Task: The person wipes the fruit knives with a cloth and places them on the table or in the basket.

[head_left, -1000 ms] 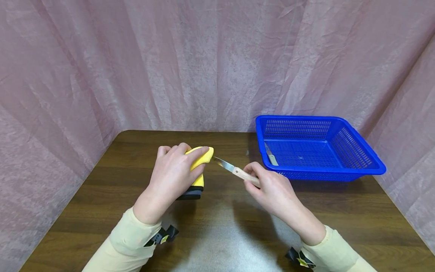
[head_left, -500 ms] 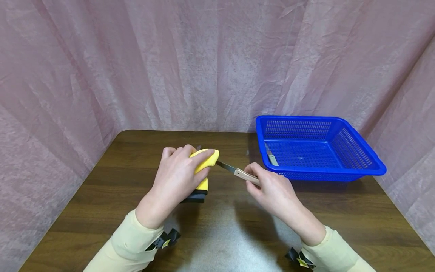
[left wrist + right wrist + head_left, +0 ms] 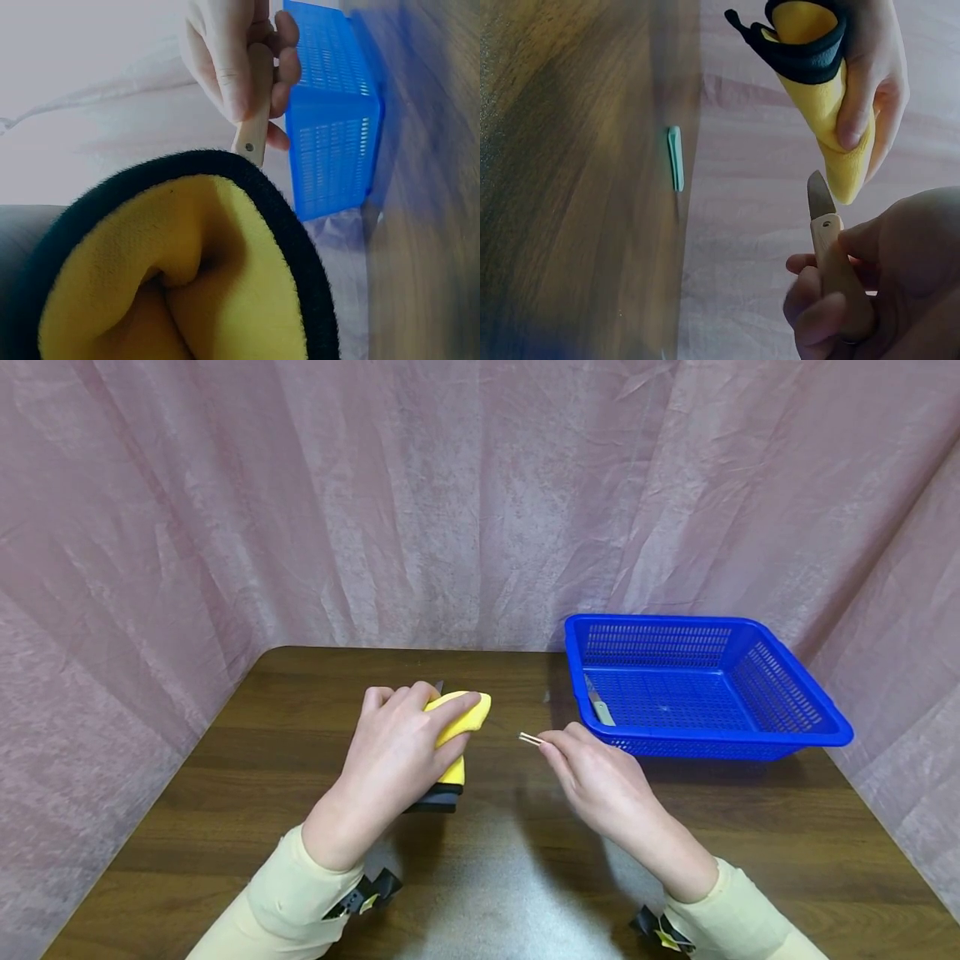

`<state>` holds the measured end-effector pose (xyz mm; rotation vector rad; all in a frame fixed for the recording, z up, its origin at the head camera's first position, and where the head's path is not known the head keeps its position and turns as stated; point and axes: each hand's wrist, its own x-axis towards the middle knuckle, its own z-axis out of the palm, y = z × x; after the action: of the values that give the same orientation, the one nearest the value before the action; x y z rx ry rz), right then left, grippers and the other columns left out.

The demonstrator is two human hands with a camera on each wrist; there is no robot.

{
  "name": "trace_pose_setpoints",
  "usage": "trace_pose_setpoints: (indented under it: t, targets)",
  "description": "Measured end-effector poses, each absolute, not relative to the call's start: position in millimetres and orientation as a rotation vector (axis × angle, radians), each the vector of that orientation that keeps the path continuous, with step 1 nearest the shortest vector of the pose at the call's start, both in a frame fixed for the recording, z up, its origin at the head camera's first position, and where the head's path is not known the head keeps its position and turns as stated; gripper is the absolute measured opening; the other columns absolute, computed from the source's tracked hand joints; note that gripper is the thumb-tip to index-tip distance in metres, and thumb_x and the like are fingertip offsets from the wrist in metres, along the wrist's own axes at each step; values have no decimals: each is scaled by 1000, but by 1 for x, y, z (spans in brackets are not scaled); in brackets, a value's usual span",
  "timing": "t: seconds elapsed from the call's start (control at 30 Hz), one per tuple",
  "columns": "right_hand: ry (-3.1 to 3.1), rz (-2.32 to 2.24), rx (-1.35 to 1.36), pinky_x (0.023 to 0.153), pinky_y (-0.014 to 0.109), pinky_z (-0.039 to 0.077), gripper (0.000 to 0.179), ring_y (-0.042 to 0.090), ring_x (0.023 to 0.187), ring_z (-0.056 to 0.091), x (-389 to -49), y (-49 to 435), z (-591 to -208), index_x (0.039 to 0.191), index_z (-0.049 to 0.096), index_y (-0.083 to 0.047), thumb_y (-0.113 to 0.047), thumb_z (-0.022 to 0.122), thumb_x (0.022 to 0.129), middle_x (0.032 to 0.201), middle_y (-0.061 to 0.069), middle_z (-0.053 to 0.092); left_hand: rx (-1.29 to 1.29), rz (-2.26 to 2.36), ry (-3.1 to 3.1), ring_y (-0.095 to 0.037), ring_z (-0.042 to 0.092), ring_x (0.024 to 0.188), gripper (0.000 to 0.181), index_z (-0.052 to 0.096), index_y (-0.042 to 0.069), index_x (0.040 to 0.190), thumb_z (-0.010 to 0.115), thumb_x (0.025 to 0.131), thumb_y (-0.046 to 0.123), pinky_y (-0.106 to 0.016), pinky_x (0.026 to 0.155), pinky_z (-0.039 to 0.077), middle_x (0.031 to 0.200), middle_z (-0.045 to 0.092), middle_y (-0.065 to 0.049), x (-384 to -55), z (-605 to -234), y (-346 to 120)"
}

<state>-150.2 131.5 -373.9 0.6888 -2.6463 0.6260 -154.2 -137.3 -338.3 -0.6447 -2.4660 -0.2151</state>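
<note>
In the head view my left hand [image 3: 397, 743] grips a bunched yellow cloth [image 3: 454, 768] with dark edging and a grey back. My right hand [image 3: 603, 781] holds a small knife by its pale wooden handle [image 3: 531, 739], which shows end-on there. The right wrist view shows its short blade [image 3: 820, 196] upright, just beside the narrow tip of the cloth [image 3: 847, 180]; a small gap seems to part them. Beyond the left hand a green-handled knife [image 3: 676, 159] lies on the table, mostly hidden in the head view.
A blue plastic basket [image 3: 720, 737] stands at the back right of the wooden table [image 3: 262, 760]. Another knife with a pale handle [image 3: 602, 710] lies inside it along the left wall. Behind the table hangs a pink curtain [image 3: 480, 510].
My left hand has shifted right and slightly nearer with the cloth. My right hand has turned the knife, so its blade, plain before, barely shows in the head view.
</note>
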Motion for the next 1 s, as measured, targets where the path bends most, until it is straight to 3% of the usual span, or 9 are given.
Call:
trace_pose_setpoints:
  t: [0.13, 0.37, 0.63, 1.0]
  targets:
    - [-2650, 658, 668, 60, 42, 51, 18, 15, 71, 58, -150, 130, -374, 118, 81, -15, -25, 67, 112, 95, -4, 65, -646, -220, -2472, -31, 75, 100, 44, 80, 30, 135, 89, 92, 29, -54, 91, 45, 106, 74, -10, -155, -340, -136]
    - [-2669, 703, 654, 59, 39, 48, 13, 14, 73, 56, -150, 130, -374, 116, 78, -17, -26, 70, 110, 97, -4, 65, -662, -228, -2476, -28, 68, 82, 43, 80, 30, 135, 87, 93, 28, -54, 90, 44, 100, 70, -8, -156, -341, -132]
    - [-2671, 695, 657, 59, 38, 49, 12, 15, 73, 56, -151, 130, -375, 117, 75, -15, -23, 72, 109, 100, -2, 67, -702, -191, -2438, -25, 65, 74, 43, 81, 30, 133, 87, 91, 24, -53, 86, 45, 94, 67, -5, -155, -343, -123]
    - [-2705, 703, 636, 62, 41, 50, 12, 14, 73, 57, -150, 129, -373, 115, 75, -17, -27, 72, 109, 94, -7, 66, -768, -135, -2371, -26, 67, 74, 42, 82, 30, 131, 89, 90, 25, -52, 83, 48, 95, 70, -6, -151, -353, -113]
